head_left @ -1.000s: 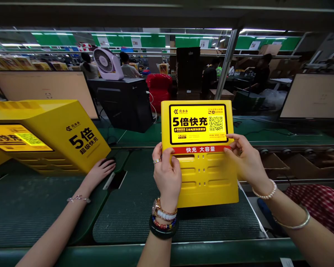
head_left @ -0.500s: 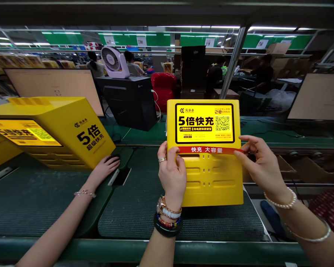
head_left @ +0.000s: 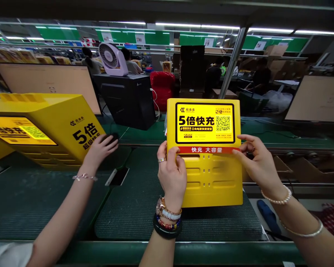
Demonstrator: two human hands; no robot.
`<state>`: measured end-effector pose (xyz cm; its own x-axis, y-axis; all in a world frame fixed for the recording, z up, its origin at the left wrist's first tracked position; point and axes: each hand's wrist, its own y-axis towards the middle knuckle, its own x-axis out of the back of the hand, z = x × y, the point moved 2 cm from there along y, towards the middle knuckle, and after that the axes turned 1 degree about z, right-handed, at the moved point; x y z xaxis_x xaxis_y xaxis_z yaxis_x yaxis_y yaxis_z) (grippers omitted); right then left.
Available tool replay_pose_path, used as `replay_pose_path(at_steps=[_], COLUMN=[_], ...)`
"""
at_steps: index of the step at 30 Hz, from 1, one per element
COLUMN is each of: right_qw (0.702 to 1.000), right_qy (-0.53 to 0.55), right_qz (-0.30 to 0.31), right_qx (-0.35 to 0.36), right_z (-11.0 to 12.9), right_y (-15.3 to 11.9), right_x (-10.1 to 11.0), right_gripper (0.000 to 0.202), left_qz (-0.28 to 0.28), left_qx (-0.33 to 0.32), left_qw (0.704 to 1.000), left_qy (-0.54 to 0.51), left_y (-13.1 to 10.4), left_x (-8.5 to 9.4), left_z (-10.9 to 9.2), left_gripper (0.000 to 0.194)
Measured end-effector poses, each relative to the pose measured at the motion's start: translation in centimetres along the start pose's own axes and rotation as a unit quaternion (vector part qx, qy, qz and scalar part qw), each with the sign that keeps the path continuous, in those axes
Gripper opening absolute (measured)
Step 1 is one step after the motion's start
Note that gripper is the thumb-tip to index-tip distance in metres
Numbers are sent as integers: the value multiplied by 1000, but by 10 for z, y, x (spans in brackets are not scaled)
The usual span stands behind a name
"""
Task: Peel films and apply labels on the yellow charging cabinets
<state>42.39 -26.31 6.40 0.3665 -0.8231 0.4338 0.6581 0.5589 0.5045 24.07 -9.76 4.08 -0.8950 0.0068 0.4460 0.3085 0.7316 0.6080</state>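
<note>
A yellow power bank charging cabinet (head_left: 211, 194) with a lit sign on its upper front stands in front of me. Across it, just below the lit sign (head_left: 197, 139), runs a red label strip (head_left: 207, 150) with white lettering. My left hand (head_left: 172, 174) is closed at the strip's left end, its fingertips pressed against the cabinet's left edge. At the opposite end, my right hand (head_left: 254, 159) pinches the strip between thumb and fingers beside the right edge. Slots and holes show in the cabinet's lower front.
To the left, a co-worker's hand (head_left: 102, 146) is by another yellow cabinet (head_left: 64, 107). Green ribbed conveyor mats (head_left: 133, 211) lie under both cabinets. Behind are a black computer case (head_left: 128, 100) carrying a fan (head_left: 111, 59), and monitors (head_left: 44, 79) at both sides.
The co-worker's hand has risen from the lower edge of the left cabinet, which appears slightly farther left. My right hand has shifted slightly left; my left hand stays put.
</note>
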Motion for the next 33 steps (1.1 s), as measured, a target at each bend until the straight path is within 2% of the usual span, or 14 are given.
replay_pose_path(at_steps=[22, 33], right_qw=[999, 998], right_qy=[-39, -55], right_qz=[-3, -7], right_qx=[9, 4], right_z=[-7, -1], right_y=[4, 3], right_x=[-5, -7], right_gripper=[42, 39], left_qz=[-2, 3], left_qx=[0, 5], left_qw=[1000, 1000], left_qy=[1, 5], left_y=[3, 2], left_x=[0, 0], left_z=[-1, -1], left_gripper=[23, 22])
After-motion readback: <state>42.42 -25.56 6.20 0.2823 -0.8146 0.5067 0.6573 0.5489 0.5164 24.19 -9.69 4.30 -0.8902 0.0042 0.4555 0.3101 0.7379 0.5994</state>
